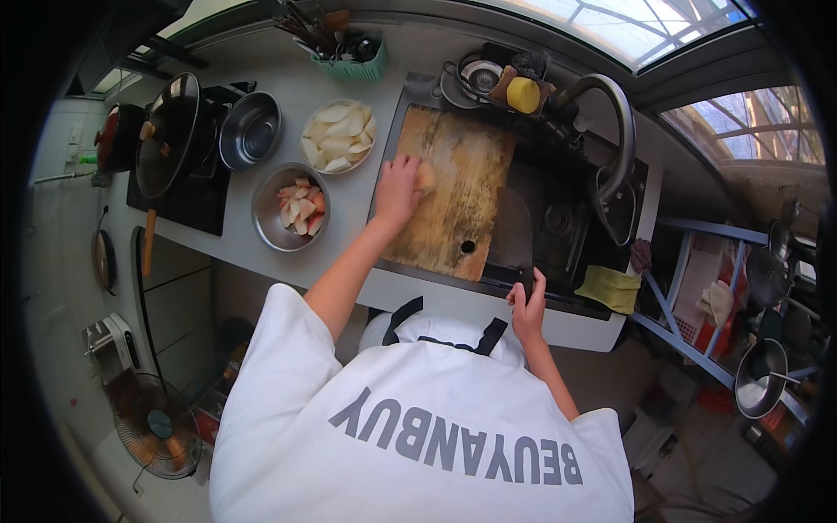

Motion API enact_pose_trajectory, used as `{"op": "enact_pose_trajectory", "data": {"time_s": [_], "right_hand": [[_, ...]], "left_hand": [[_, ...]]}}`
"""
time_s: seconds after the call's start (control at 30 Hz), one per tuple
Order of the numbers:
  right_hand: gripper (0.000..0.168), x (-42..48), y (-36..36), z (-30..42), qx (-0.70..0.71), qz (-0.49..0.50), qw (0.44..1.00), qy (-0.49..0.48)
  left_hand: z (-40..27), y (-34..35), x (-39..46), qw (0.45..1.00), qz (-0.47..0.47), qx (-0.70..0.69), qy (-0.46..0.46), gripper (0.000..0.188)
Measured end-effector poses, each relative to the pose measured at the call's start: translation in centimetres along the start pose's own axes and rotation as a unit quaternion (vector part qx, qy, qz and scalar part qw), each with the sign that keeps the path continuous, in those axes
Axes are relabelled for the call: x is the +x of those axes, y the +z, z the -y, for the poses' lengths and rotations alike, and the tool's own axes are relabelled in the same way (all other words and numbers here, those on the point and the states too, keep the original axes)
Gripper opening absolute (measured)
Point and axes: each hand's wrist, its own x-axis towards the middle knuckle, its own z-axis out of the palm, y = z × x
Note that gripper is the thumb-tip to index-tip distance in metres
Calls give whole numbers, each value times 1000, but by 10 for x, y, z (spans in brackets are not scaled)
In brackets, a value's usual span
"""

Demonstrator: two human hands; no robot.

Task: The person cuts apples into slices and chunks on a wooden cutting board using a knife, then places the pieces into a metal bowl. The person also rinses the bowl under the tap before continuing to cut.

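Observation:
My left hand (pixel 399 189) is at the left part of a worn wooden cutting board (pixel 451 196), its fingers against a pale, roundish piece of food (pixel 426 179) whose kind I cannot tell. By its dark handle, my right hand (pixel 528 304) holds a broad-bladed kitchen knife (pixel 513 225), the blade over the sink side of the board's right edge. Left of the board, a metal bowl (pixel 260 216) holds cut reddish and white pieces. Behind it stands a plate (pixel 339 171) heaped with white slices.
The board lies across part of a dark sink (pixel 556 222) with a curved faucet (pixel 628 131). An empty metal bowl (pixel 250 131) stands beside the stove, where a lidded pan (pixel 169 137) sits. A green utensil basket (pixel 356 68) is at the back; a green cloth (pixel 608 289) hangs over the front edge.

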Motion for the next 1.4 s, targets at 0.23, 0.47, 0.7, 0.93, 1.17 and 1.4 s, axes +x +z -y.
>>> {"op": "enact_pose_trajectory", "data": {"time_s": [0.23,0.47,0.7,0.93,1.17,1.4], "right_hand": [[41,-25,-4,44,-48,0,999,23],[41,-8,37,96,-150,111,982,-39],[33,-4,57,92,-234,141,961,-51],[26,31,73,99,-238,159,957,-48],[28,73,93,76,-232,183,955,-33],[32,67,124,28,-245,124,961,-36]], "left_hand": [[-11,11,-81,997,2,-77,-6,63],[-9,16,-80,992,-25,-119,-43,59],[-8,18,-81,991,-38,-119,-39,57],[-11,17,-73,994,-16,-103,-39,55],[-12,18,-72,993,-24,-105,-38,55],[-14,20,-75,993,-29,-104,-48,54]]}}
